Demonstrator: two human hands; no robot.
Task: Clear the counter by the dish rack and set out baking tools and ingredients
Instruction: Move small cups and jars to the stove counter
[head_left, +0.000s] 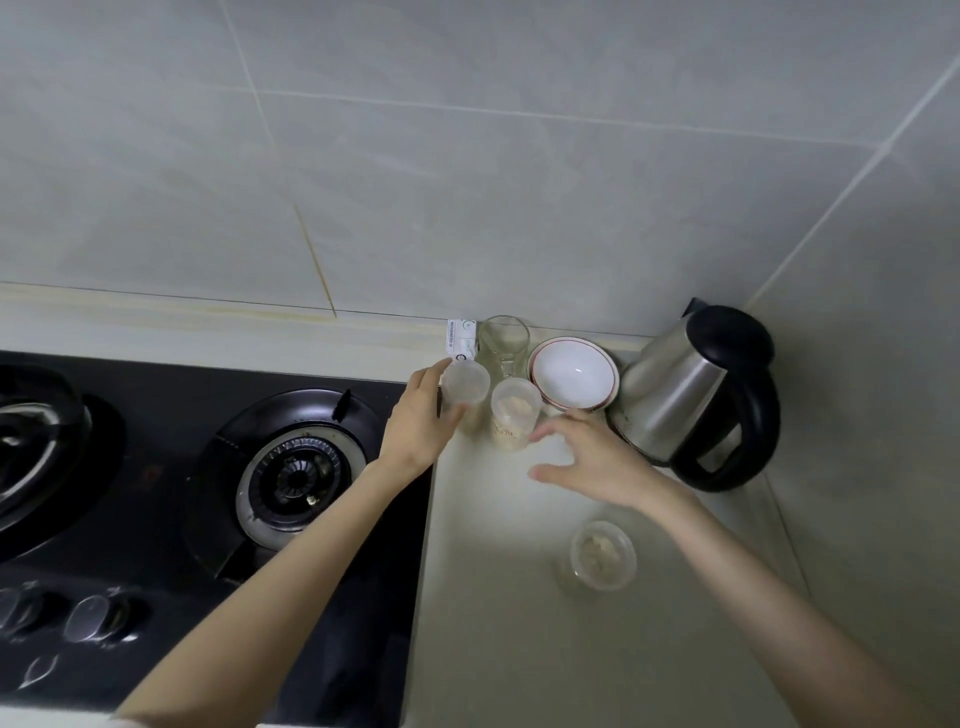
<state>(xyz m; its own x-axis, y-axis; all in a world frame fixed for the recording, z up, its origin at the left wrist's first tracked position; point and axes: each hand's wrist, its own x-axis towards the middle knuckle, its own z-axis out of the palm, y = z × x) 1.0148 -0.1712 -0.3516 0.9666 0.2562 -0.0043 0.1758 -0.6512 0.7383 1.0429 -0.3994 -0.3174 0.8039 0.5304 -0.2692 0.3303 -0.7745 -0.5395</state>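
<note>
My left hand (423, 415) grips a clear lidded plastic container (464, 387) that stands on the pale counter (493, 597) near the back wall. Right beside it stands a second clear container (514, 413) holding pale beige pieces. My right hand (587, 457) hovers open just right of that second container, fingers spread, not touching it. A third small clear tub (602, 555) with beige contents sits nearer to me, under my right forearm.
A white carton (461, 340), a glass cup (503, 345) and a white red-rimmed bowl (573, 373) stand along the wall. A steel kettle (696, 400) with black handle fills the right corner. A black gas hob (291, 467) lies left of the counter.
</note>
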